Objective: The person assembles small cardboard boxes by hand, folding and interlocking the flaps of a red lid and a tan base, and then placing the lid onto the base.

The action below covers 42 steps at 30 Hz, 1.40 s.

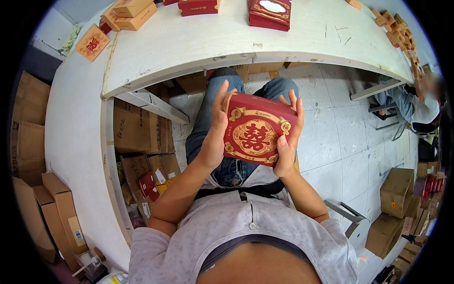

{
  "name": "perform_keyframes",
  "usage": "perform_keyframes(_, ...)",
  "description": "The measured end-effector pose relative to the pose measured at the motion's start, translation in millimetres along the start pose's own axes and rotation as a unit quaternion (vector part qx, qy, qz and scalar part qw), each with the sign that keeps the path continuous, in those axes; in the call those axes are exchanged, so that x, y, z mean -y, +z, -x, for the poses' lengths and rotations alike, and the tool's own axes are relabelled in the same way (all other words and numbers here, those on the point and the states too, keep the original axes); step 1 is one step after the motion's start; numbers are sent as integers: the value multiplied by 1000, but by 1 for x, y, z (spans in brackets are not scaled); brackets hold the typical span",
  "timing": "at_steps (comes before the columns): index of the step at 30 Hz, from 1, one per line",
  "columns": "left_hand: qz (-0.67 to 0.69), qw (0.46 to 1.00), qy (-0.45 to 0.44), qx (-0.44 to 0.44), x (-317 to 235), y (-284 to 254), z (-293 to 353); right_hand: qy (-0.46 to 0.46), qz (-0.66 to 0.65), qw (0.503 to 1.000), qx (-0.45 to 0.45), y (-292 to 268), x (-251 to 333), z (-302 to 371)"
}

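Observation:
Above my lap I hold a red gift box (255, 133) between both hands, tilted, with its decorated face toward me. That face carries a round gold emblem with a large red character, small gold medallions at the corners and gold bands. My left hand (214, 137) presses along the box's left side, palm inward and fingers pointing up. On the other side, my right hand (288, 146) grips the right edge, its thumb over the lower right corner of the face and its fingers along the side. The back of the box is hidden.
A white table (184, 45) curves ahead and along my left. On it lie a stack of red printed pieces (269, 15), a red box (198, 7) and orange boxes (135, 14). Cardboard cartons (137, 125) stand underneath. Another person (423, 106) sits at far right.

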<state>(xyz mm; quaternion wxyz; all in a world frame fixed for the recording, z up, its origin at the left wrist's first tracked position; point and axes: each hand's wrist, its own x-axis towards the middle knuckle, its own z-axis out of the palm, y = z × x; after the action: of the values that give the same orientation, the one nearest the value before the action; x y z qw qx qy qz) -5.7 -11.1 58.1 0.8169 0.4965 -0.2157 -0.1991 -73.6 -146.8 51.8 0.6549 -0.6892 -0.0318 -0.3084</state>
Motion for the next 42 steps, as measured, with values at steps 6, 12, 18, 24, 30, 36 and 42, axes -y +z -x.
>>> perform_keyframes(6, -13, 997, -4, 70, -1, -3, 4, 1, 27, 998, 51, -9, 9, -3)
perform_keyframes(12, -107, 989, -4, 102, -10, -7, 10, 152, -130, 976, 88, -6, 30, -12)
perform_keyframes(18, -99, 991, -66, 62, -21, -16, -4, 267, -145, 943, 137, -8, 11, -16)
perform_keyframes(24, -10, 985, -168, -39, -35, -27, -23, 416, -138, 885, 160, -44, 5, -87)
perform_keyframes(30, -25, 990, -109, -83, -51, -55, -21, 224, -143, 953, -143, -67, 9, -290)
perform_keyframes(36, -38, 984, -32, -172, -85, -99, -53, 273, 149, 950, 22, -68, -39, -261)
perform_keyframes(42, -483, 808, 209, -266, -129, -196, -169, -26, 432, 900, 41, -70, -83, -262)
